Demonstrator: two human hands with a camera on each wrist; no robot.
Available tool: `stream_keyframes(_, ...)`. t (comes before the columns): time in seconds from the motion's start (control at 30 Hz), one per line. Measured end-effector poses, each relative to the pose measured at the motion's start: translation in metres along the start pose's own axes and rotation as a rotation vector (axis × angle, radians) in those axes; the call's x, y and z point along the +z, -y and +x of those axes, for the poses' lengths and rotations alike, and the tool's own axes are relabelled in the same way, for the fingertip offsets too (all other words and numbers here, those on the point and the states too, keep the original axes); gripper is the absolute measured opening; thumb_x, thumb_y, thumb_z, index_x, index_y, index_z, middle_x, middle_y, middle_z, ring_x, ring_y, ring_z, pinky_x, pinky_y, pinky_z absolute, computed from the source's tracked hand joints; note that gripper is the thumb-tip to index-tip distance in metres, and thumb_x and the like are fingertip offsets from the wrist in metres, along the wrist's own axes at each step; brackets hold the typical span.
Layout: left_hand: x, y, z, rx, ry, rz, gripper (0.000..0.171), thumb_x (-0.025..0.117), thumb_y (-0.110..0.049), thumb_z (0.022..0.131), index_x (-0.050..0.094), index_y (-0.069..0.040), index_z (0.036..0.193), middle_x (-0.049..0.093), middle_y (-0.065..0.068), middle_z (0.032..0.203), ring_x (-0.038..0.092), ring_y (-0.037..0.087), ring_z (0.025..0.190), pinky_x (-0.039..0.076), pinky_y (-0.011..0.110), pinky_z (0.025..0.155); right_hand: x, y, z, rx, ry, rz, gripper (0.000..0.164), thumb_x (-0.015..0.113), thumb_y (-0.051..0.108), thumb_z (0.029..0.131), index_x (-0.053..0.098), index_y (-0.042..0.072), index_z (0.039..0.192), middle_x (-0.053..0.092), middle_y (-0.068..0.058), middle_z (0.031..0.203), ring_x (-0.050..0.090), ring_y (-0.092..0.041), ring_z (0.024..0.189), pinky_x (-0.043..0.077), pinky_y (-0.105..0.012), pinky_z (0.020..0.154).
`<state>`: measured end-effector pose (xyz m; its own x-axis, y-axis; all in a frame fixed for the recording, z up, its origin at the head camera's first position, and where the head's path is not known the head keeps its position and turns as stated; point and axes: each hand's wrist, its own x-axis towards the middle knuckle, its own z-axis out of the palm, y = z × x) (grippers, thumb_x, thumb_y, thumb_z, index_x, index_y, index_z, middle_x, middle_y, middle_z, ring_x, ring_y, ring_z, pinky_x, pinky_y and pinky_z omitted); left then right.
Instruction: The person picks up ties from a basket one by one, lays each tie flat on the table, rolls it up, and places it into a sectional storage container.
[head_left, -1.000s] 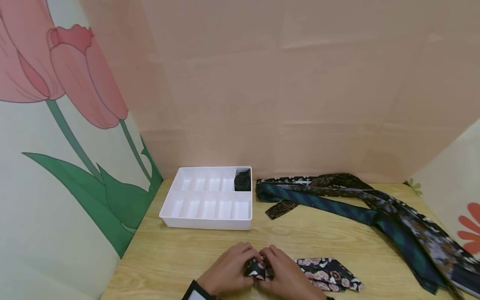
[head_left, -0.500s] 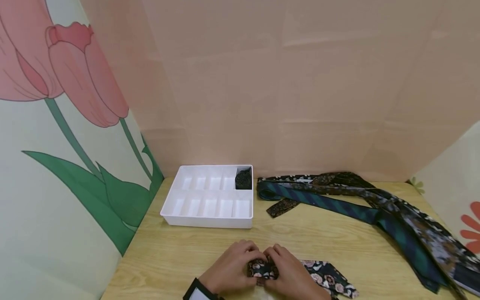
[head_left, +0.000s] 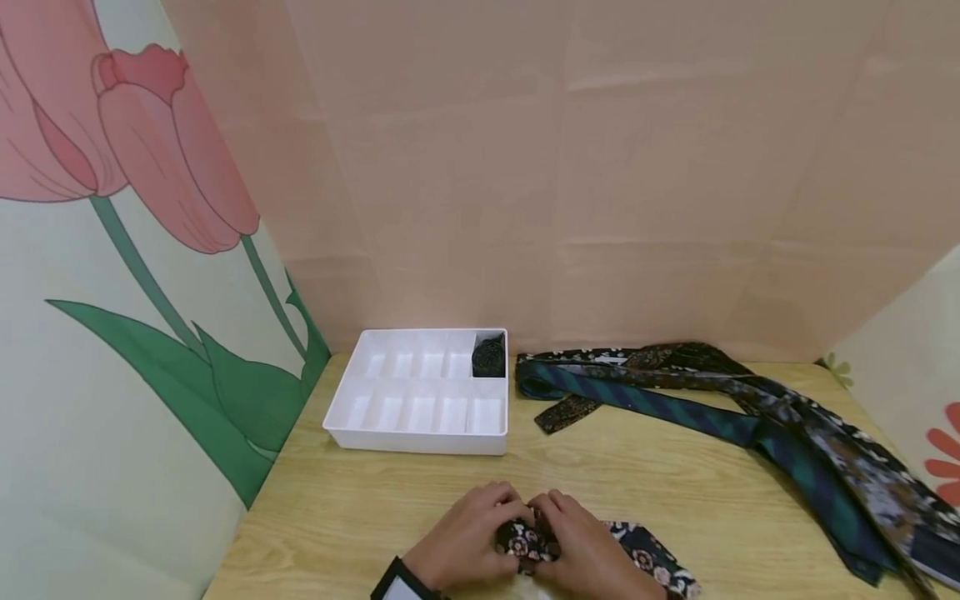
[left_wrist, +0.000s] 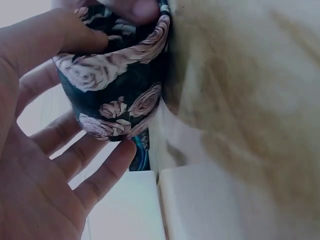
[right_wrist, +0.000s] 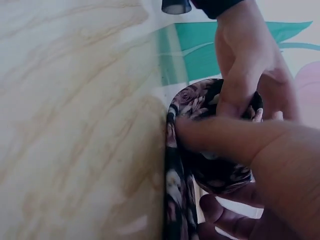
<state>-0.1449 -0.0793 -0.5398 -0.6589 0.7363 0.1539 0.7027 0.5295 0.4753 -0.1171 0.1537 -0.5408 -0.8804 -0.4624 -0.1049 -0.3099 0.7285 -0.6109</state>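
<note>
The floral tie is pinched, part-coiled, by the left hand and the right hand on the surface, near the white tray; rolling seems to be underway, and the flat tail should next be wound in snugly

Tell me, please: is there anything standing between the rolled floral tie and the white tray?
Nothing visible but the left hand and right hand themselves, which hold the floral tie. From there to the white tray, the head view shows only tabletop; the other ties lie off to the right.
</note>
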Motion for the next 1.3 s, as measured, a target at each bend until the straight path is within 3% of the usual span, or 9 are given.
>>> stream_keyframes(0.23, 0.0002, -0.0025, 0.0026, 0.002, 0.015, 0.069, 0.045, 0.085, -0.034, 0.086, 0.07, -0.035, 0.129, 0.061, -0.013, 0.121, 0.053, 0.001, 0.107, 0.049, 0.02, 0.094, -0.0033, 0.0008, 0.0003, 0.037, 0.021, -0.019, 0.059, 0.089, 0.045, 0.083, 0.061, 0.024, 0.13, 0.058, 0.008, 0.114, 0.057, -0.008, 0.097, 0.056, -0.04, 0.079)
stream_keyframes(0.4, -0.0007, -0.0057, 0.002, -0.011, 0.021, 0.045, 0.042, 0.085, -0.031, 0.086, 0.071, -0.036, 0.126, 0.061, -0.014, 0.118, 0.052, 0.0, 0.105, 0.047, 0.019, 0.091, -0.0023, -0.0011, -0.0022, 0.025, 0.0, -0.013, 0.062, 0.088, 0.052, 0.084, 0.059, 0.026, 0.131, 0.061, 0.008, 0.12, 0.063, -0.01, 0.102, 0.058, -0.04, 0.079)
stream_keyframes(0.6, 0.0019, -0.0068, 0.0011, 0.025, -0.001, 0.055, 0.043, 0.085, -0.034, 0.087, 0.07, -0.036, 0.128, 0.06, -0.014, 0.12, 0.051, 0.001, 0.105, 0.046, 0.02, 0.092, -0.0032, -0.001, -0.0038, 0.023, -0.002, -0.011, 0.059, 0.09, 0.048, 0.083, 0.059, 0.026, 0.128, 0.065, 0.007, 0.119, 0.067, -0.012, 0.103, 0.058, -0.04, 0.079)
stream_keyframes(0.83, 0.0022, -0.0038, 0.0001, 0.039, -0.046, 0.082, 0.038, 0.086, -0.035, 0.084, 0.073, -0.039, 0.119, 0.06, -0.014, 0.121, 0.052, 0.003, 0.109, 0.044, 0.023, 0.092, -0.0057, -0.0011, -0.0075, 0.032, 0.003, -0.036, 0.067, 0.083, 0.061, 0.085, 0.059, 0.025, 0.135, 0.065, 0.006, 0.122, 0.066, -0.013, 0.105, 0.059, -0.042, 0.082)
stream_keyframes(0.97, 0.0011, -0.0031, 0.0026, 0.045, -0.02, 0.055, 0.035, 0.084, -0.035, 0.087, 0.074, -0.04, 0.121, 0.061, -0.014, 0.122, 0.051, 0.003, 0.11, 0.047, 0.025, 0.096, -0.0059, -0.0005, -0.0083, 0.011, 0.005, -0.082, 0.073, 0.08, 0.065, 0.086, 0.058, 0.023, 0.141, 0.064, 0.005, 0.128, 0.064, -0.016, 0.11, 0.059, -0.045, 0.087)
stream_keyframes(1.07, 0.0016, -0.0039, 0.0042, 0.038, 0.004, 0.067, 0.038, 0.082, -0.036, 0.089, 0.072, -0.04, 0.126, 0.061, -0.014, 0.123, 0.051, 0.003, 0.11, 0.048, 0.025, 0.097, -0.0056, 0.0003, -0.0068, 0.004, 0.005, -0.086, 0.069, 0.081, 0.06, 0.087, 0.059, 0.022, 0.139, 0.062, 0.006, 0.127, 0.062, -0.014, 0.108, 0.058, -0.044, 0.089)
stream_keyframes(1.2, 0.0034, -0.0053, 0.0035, -0.009, 0.041, 0.074, 0.046, 0.082, -0.039, 0.09, 0.066, -0.039, 0.134, 0.059, -0.014, 0.124, 0.051, 0.001, 0.109, 0.048, 0.023, 0.096, -0.0066, 0.0, -0.0051, 0.016, -0.001, -0.09, 0.06, 0.088, 0.046, 0.084, 0.062, 0.02, 0.131, 0.061, 0.007, 0.119, 0.06, -0.012, 0.102, 0.057, -0.043, 0.086)
stream_keyframes(1.3, 0.004, -0.0059, 0.0024, -0.035, 0.048, 0.063, 0.047, 0.084, -0.038, 0.089, 0.065, -0.039, 0.132, 0.059, -0.016, 0.121, 0.051, -0.001, 0.107, 0.047, 0.023, 0.095, -0.0084, 0.0002, -0.0047, 0.042, -0.004, -0.06, 0.062, 0.09, 0.047, 0.081, 0.062, 0.021, 0.129, 0.06, 0.006, 0.119, 0.059, -0.011, 0.1, 0.057, -0.042, 0.085)
